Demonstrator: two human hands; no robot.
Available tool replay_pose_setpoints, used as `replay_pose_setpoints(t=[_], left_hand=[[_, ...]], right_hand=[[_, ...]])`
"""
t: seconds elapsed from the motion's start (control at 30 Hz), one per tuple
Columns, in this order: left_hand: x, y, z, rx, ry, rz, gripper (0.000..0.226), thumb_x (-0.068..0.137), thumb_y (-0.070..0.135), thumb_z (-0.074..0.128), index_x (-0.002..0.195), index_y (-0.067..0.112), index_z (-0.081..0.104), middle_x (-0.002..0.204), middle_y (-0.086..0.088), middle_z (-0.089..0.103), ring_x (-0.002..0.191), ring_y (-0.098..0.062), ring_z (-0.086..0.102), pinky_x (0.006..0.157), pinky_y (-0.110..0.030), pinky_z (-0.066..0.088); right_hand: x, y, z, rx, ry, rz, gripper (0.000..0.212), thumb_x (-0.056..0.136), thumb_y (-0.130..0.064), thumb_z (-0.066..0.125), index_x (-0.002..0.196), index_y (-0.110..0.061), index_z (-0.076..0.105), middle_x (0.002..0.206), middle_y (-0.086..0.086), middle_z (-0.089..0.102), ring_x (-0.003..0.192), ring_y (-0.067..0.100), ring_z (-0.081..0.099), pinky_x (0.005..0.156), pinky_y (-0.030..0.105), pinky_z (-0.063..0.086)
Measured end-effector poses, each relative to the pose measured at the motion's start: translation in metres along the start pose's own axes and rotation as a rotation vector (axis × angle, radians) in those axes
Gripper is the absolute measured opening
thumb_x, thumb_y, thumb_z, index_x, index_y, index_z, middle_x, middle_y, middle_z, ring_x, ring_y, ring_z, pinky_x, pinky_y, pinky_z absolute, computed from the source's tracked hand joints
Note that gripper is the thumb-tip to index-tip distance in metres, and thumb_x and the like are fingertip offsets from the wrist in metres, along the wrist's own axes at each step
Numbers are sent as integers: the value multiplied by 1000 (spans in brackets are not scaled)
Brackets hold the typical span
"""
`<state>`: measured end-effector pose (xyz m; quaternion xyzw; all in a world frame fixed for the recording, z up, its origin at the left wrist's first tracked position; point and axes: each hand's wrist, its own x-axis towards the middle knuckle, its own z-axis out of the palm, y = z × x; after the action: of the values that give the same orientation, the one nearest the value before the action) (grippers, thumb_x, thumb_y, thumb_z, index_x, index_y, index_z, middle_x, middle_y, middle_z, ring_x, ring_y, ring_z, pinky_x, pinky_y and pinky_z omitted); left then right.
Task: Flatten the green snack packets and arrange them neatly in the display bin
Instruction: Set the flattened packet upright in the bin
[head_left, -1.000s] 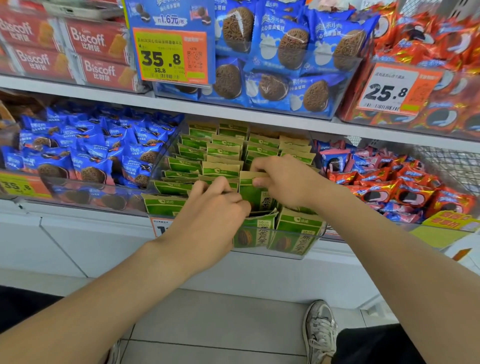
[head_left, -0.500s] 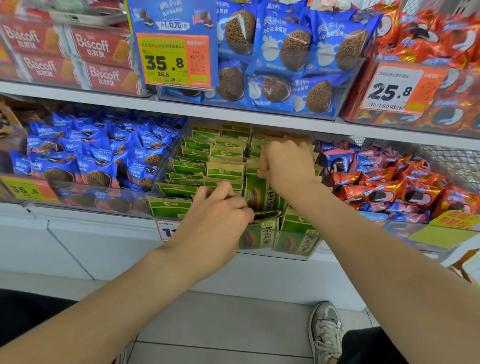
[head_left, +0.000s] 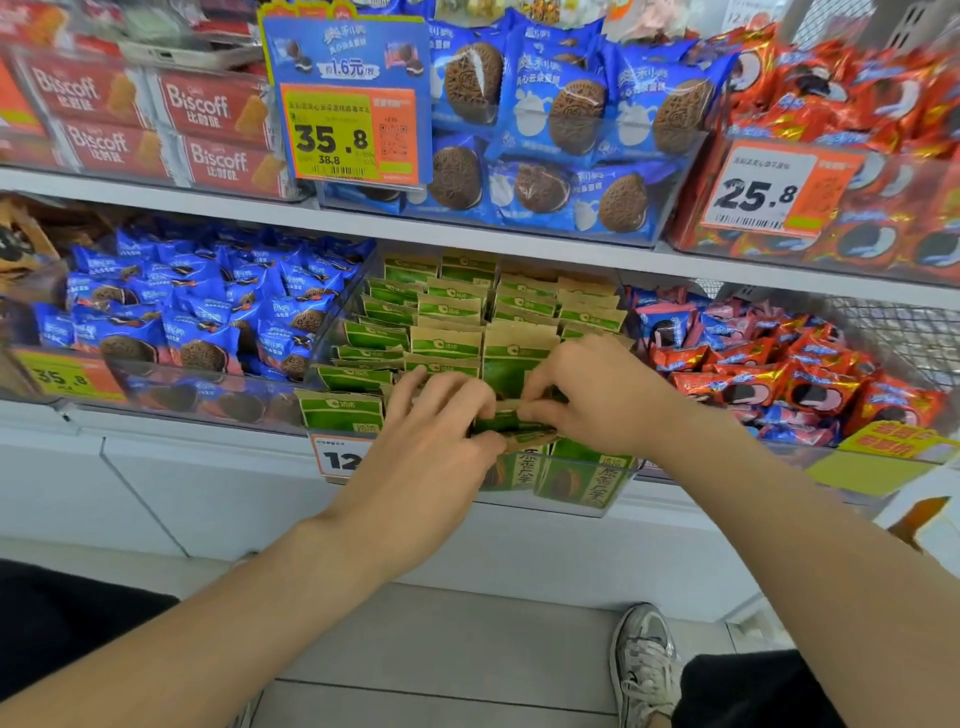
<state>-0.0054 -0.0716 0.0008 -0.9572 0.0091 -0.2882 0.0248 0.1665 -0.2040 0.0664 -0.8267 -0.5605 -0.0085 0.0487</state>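
Several green snack packets (head_left: 447, 343) with tan tops stand in rows inside a clear display bin (head_left: 587, 501) on the middle shelf. At the bin's front, my left hand (head_left: 431, 441) and my right hand (head_left: 597, 395) meet over one green packet (head_left: 506, 422). The fingers of both hands curl round it and pinch it from either side. That packet lies low and creased between my fingertips, mostly hidden by them. Upright packets (head_left: 576, 478) show through the bin's front wall below my hands.
Blue cookie packets (head_left: 208, 312) fill the bin to the left, red and blue packets (head_left: 779, 374) the wire basket to the right. An upper shelf (head_left: 467, 228) hangs just above. A price tag (head_left: 337, 457) sits on the bin's front. My shoe (head_left: 644, 665) is on the floor.
My right hand has come down from the packet tops at the back to the front of the bin, meeting my left hand on one packet. The left hand has stayed put.
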Motion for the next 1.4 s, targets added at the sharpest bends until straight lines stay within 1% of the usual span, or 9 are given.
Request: replay_pose_setpoints(t=[0.17,0.33,0.5,0.63,0.77,0.97,1.1,1.23,1.4], left_hand=[[0,-1,2,34,4,-12,28,81,10,87,104,23,78,99,6,74,134,-32,57,119,-67,28],[3,-5,-10,-46,-35,-36,21,94,31,63,110,25,75,99,9,77,138,-24,55,121,-66,24],[13,-8,-23,-340,147,-193,16,90,18,59,98,22,72,90,11,68,104,-17,59,99,-43,43],[23,4,-41,-706,353,-342,7,102,10,56,104,13,61,93,5,64,88,-11,62,78,-22,49],[26,16,-48,-1043,290,-473,10,109,17,57,116,12,52,95,0,71,74,-8,67,66,-20,50],[29,12,-48,-1348,266,-753,10,111,15,52,119,20,49,101,-6,79,83,-22,75,70,-43,61],[30,12,-49,-1361,222,-799,10,111,21,54,114,16,63,91,-3,76,77,-17,69,64,-34,56],[31,15,-55,-1339,133,-679,38,92,49,69,108,15,67,93,0,78,84,-14,75,72,-30,61],[29,9,-53,-1346,147,-564,19,101,29,69,92,14,73,95,-17,70,89,-24,67,85,-56,59]], right_hand=[[4,3,2,50,350,179,19,109,-30,54,103,-15,64,79,6,68,75,34,66,70,40,52],[-10,-7,-9,172,868,114,12,108,-12,55,105,-6,65,87,6,66,74,28,60,67,44,49],[-28,-18,-31,227,1218,157,21,109,-6,48,113,3,67,100,7,68,85,13,53,77,12,37],[-40,-26,-28,326,1090,130,20,109,-4,50,115,-5,69,96,-9,63,75,-1,50,74,6,36],[-42,-48,-11,501,873,111,21,108,-11,53,120,-17,70,98,-14,70,87,-4,65,80,16,50],[-45,-76,-3,1428,570,260,28,111,-27,52,127,-12,69,109,12,78,92,19,72,81,41,62],[-49,-75,4,1833,353,323,36,105,-28,58,127,-4,73,125,20,75,108,29,71,103,49,57],[-49,-77,3,1585,513,345,23,105,-17,64,106,0,79,101,17,80,93,32,78,86,44,65],[-49,-76,1,1207,714,285,18,100,-14,72,87,-7,82,79,5,80,71,19,74,72,42,63]])
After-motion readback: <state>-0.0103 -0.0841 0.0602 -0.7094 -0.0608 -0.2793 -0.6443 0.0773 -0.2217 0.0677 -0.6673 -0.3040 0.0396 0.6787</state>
